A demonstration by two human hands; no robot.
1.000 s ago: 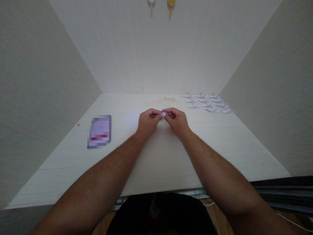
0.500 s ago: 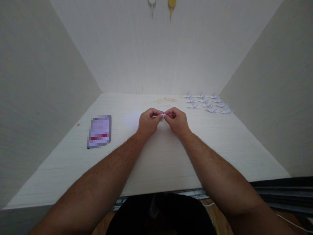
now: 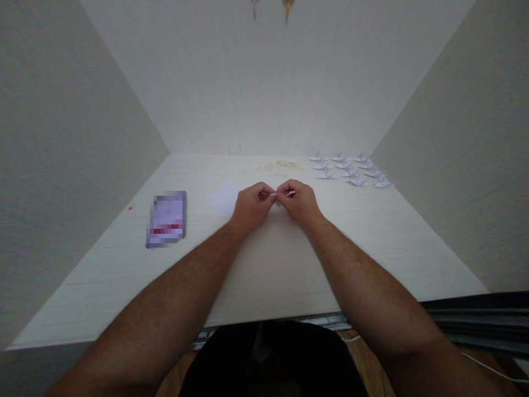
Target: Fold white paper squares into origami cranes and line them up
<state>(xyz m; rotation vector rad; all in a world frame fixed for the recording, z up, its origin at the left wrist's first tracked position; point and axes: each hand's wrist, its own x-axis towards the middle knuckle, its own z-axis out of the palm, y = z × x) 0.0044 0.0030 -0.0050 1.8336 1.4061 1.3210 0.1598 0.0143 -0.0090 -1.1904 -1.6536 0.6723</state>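
Between my fingertips is a small piece of folded white paper (image 3: 278, 203), mostly covered by the fingers. My left hand (image 3: 253, 203) pinches it from the left, and my right hand (image 3: 298, 199) pinches it from the right, the thumbs and fingertips almost meeting. The exact shape of the fold cannot be made out. Just left of my left hand, a stack or sheet of plain white paper (image 3: 221, 199) lies on the table, partly behind that hand. Several folded white paper cranes (image 3: 350, 172) stand in rows at the back right.
A blurred purple rectangular object (image 3: 167, 218) lies on the white table (image 3: 273, 275) to the left. Near the left edge is a tiny orange bit (image 3: 130, 208). Walls enclose the back and both sides. Brownish marks (image 3: 285, 164) show near the back wall.
The view has tilted slightly downward. Both hands stay together on the folded paper, with the fingers shifted a little and a small tip of paper now pointing down below them.
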